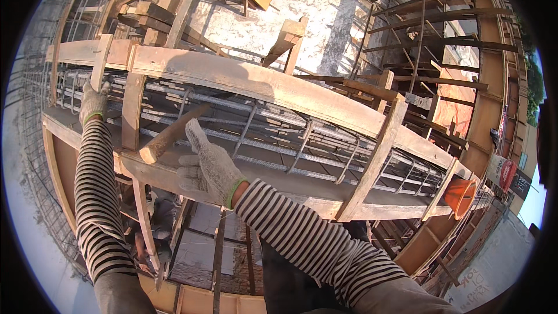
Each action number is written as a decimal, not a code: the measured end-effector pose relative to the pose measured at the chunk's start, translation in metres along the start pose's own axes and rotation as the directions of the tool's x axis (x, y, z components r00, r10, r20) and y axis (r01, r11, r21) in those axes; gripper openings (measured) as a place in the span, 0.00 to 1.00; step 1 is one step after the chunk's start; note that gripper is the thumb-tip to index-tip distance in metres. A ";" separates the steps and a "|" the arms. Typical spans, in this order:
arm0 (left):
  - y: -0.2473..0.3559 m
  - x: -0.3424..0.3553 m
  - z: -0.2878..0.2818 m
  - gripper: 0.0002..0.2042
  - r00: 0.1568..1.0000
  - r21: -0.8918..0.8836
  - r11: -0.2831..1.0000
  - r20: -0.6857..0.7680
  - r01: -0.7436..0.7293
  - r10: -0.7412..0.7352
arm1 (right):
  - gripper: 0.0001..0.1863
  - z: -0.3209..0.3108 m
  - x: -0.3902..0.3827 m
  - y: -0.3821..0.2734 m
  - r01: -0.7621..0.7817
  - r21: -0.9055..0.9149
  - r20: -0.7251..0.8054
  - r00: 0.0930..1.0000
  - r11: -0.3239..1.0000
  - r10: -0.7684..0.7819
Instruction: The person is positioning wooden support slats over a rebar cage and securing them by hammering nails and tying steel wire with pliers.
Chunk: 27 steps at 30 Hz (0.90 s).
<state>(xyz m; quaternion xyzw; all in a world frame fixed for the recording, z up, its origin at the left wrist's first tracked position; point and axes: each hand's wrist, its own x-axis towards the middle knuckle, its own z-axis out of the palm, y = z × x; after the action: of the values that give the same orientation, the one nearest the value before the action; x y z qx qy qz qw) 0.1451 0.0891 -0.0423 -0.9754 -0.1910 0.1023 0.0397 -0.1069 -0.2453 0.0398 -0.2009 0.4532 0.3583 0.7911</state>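
Observation:
My left hand [94, 103], in a pale knitted glove with a green cuff, grips the lower end of a short wooden batten [102, 58] that crosses the top of the far form board [192, 64]. My right hand [214, 168], gloved alike, is over the near form board [145, 168] with its fingers apart. Just left of its fingers a thick round wooden stick [165, 138] lies slanted across the formwork. Between the two boards runs a cage of ribbed steel bars [250, 125] with stirrups.
Wooden cross battens [375, 160] bridge the form farther right. An orange bucket [460, 197] is at its right end. Beyond the form, timber props [285, 43] stand over a pale, sunlit floor [325, 11]. Below the near board, a person [157, 215] is partly visible among supports.

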 end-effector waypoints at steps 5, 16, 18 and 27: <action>0.049 -0.011 -0.007 0.35 0.997 -0.061 0.995 0.004 -0.081 0.081 | 0.22 0.042 0.105 0.008 0.107 0.247 -0.005 0.994 0.963 -0.109; 0.042 -0.035 -0.027 0.32 1.000 -0.036 0.999 -0.005 0.001 -0.001 | 0.16 -0.052 -0.045 0.041 -0.299 0.398 0.507 0.860 0.867 0.064; 0.042 -0.035 -0.025 0.32 1.000 -0.018 1.000 -0.001 -0.020 0.020 | 0.19 -0.076 -0.036 0.035 -0.338 0.390 0.578 0.814 0.856 0.058; 0.039 -0.027 -0.019 0.30 1.000 -0.050 0.999 0.016 -0.008 0.009 | 0.25 -0.089 -0.071 0.046 -0.204 0.313 0.439 0.897 0.928 0.049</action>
<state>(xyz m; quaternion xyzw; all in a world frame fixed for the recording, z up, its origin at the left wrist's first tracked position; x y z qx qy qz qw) 0.1393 0.0423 -0.0235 -0.9761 -0.1895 0.1055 0.0134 -0.2162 -0.2990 0.0557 0.0565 0.3395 0.3581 0.8679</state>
